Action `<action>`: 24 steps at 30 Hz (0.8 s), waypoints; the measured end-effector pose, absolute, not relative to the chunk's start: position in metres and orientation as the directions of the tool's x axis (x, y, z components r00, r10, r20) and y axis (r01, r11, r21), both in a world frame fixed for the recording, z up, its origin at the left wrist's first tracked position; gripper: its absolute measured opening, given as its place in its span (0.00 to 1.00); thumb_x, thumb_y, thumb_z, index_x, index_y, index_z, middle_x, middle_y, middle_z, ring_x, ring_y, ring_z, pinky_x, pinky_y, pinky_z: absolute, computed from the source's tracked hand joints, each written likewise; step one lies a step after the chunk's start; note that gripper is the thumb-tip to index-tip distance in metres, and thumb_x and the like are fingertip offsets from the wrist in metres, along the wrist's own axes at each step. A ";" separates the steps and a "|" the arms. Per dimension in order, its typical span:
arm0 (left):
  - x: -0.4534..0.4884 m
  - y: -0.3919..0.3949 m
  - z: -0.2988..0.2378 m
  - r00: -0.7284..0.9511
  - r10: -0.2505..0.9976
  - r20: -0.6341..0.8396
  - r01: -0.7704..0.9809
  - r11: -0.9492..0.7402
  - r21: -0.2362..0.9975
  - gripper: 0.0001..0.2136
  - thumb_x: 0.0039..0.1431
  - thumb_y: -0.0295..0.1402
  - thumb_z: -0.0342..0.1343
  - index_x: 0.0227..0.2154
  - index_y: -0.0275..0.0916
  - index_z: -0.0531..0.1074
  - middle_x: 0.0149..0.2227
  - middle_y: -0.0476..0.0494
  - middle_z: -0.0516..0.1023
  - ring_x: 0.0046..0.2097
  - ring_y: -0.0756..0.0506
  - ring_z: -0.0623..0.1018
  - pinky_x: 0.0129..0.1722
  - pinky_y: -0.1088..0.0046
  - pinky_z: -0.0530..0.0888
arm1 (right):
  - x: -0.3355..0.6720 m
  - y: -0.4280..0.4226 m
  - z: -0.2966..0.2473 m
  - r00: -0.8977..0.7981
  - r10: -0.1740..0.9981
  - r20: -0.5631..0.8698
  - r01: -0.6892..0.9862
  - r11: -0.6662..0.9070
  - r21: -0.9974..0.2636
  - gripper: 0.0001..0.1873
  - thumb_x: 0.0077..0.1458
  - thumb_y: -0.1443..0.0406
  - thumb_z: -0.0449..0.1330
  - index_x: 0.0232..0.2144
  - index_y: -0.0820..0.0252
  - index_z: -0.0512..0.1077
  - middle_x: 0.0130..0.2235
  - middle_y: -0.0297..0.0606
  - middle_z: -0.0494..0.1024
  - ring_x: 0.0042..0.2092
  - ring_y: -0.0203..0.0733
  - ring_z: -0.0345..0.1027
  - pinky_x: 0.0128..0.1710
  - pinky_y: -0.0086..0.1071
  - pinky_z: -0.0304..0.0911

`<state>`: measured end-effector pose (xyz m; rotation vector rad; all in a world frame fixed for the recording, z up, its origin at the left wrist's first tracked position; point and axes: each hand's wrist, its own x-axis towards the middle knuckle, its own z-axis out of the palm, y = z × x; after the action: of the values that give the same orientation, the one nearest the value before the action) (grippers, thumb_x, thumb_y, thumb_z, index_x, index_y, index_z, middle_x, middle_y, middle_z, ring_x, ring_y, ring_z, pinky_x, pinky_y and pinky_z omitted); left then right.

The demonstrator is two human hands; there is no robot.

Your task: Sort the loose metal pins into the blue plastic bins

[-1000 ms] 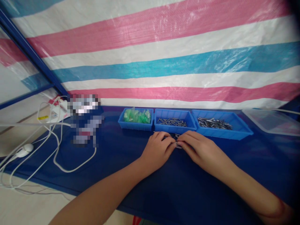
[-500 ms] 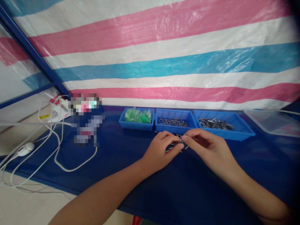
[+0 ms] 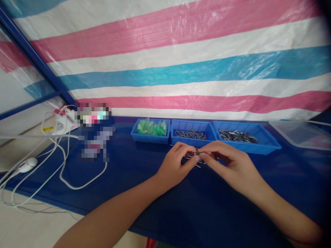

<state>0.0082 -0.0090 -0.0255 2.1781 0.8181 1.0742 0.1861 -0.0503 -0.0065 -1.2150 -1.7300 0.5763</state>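
Observation:
My left hand (image 3: 176, 165) and my right hand (image 3: 230, 163) meet fingertip to fingertip over a small pile of thin metal pins (image 3: 192, 158) on the blue table cover (image 3: 134, 179). Both hands pinch one metal pin (image 3: 200, 153) held level between them, just above the pile. Right behind the hands stand three blue bins: one with green plastic pieces (image 3: 151, 128), one with short metal pins (image 3: 190, 134) and one with longer metal pins (image 3: 238, 136).
A striped pink, white and blue tarp (image 3: 181, 69) hangs behind the table. White cables (image 3: 62, 172) and a white plug (image 3: 26, 165) lie at the left. A clear plastic tray (image 3: 302, 134) sits at the far right. A blurred-out object (image 3: 94, 132) stands left of the bins.
Both hands have lifted off the pile, and their fingertips now pinch a single pin between them a little above the table.

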 end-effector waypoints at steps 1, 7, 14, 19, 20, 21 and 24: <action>0.008 -0.009 -0.025 0.485 0.733 0.477 0.272 -0.645 0.714 0.07 0.63 0.35 0.53 0.38 0.37 0.71 0.39 0.43 0.73 0.42 0.47 0.73 0.44 0.72 0.70 | 0.187 -0.050 -0.006 -0.090 0.906 0.413 0.492 0.401 -0.773 0.08 0.57 0.60 0.59 0.36 0.55 0.75 0.33 0.37 0.74 0.33 0.39 0.67 0.33 0.34 0.63; 0.006 -0.009 -0.023 0.478 0.746 0.464 0.324 -0.641 0.696 0.08 0.64 0.36 0.50 0.38 0.38 0.70 0.38 0.43 0.74 0.42 0.46 0.73 0.44 0.70 0.69 | 0.192 -0.046 -0.002 -0.137 0.909 0.394 0.588 0.394 -0.706 0.10 0.59 0.59 0.55 0.34 0.56 0.74 0.35 0.39 0.77 0.36 0.42 0.69 0.36 0.36 0.65; 0.004 -0.012 -0.021 0.522 0.771 0.365 0.656 -0.636 0.406 0.11 0.63 0.39 0.52 0.43 0.43 0.72 0.41 0.45 0.75 0.45 0.42 0.70 0.42 0.63 0.64 | 0.244 -0.033 0.007 0.127 0.838 0.531 0.824 0.209 -0.527 0.11 0.57 0.56 0.56 0.32 0.54 0.73 0.33 0.39 0.76 0.33 0.45 0.68 0.32 0.37 0.60; 0.002 -0.011 -0.026 0.582 0.741 0.336 0.689 -0.668 0.280 0.09 0.61 0.38 0.53 0.39 0.43 0.74 0.42 0.46 0.75 0.45 0.42 0.70 0.40 0.64 0.61 | 0.295 -0.019 -0.004 0.097 0.798 0.595 0.970 0.059 -0.238 0.10 0.56 0.57 0.55 0.26 0.51 0.71 0.29 0.40 0.74 0.29 0.45 0.67 0.26 0.36 0.51; 0.001 -0.011 -0.027 0.592 0.737 0.326 0.688 -0.673 0.270 0.08 0.60 0.38 0.54 0.39 0.43 0.74 0.41 0.47 0.75 0.45 0.42 0.70 0.39 0.64 0.61 | 0.300 -0.017 -0.008 0.090 0.784 0.615 0.977 0.050 -0.208 0.11 0.57 0.57 0.55 0.25 0.51 0.72 0.27 0.40 0.73 0.27 0.45 0.66 0.25 0.36 0.50; 0.001 -0.011 -0.028 0.602 0.733 0.316 0.687 -0.677 0.264 0.08 0.60 0.38 0.54 0.39 0.43 0.74 0.41 0.47 0.75 0.45 0.42 0.70 0.39 0.64 0.61 | 0.303 -0.015 -0.011 0.078 0.778 0.623 0.981 0.051 -0.186 0.11 0.57 0.58 0.55 0.25 0.51 0.72 0.26 0.39 0.73 0.26 0.44 0.65 0.25 0.36 0.49; 0.001 -0.011 -0.028 0.624 0.725 0.291 0.680 -0.688 0.255 0.07 0.61 0.36 0.53 0.38 0.42 0.74 0.41 0.46 0.75 0.44 0.43 0.70 0.38 0.65 0.60 | 0.303 -0.012 -0.018 0.068 0.767 0.638 0.987 0.044 -0.158 0.12 0.57 0.57 0.55 0.25 0.50 0.73 0.26 0.39 0.72 0.26 0.45 0.64 0.25 0.36 0.47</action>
<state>0.0009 -0.0106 -0.0277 2.7217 1.1825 0.5691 0.3028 -0.0120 -0.0176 -1.7700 -1.7462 -0.4875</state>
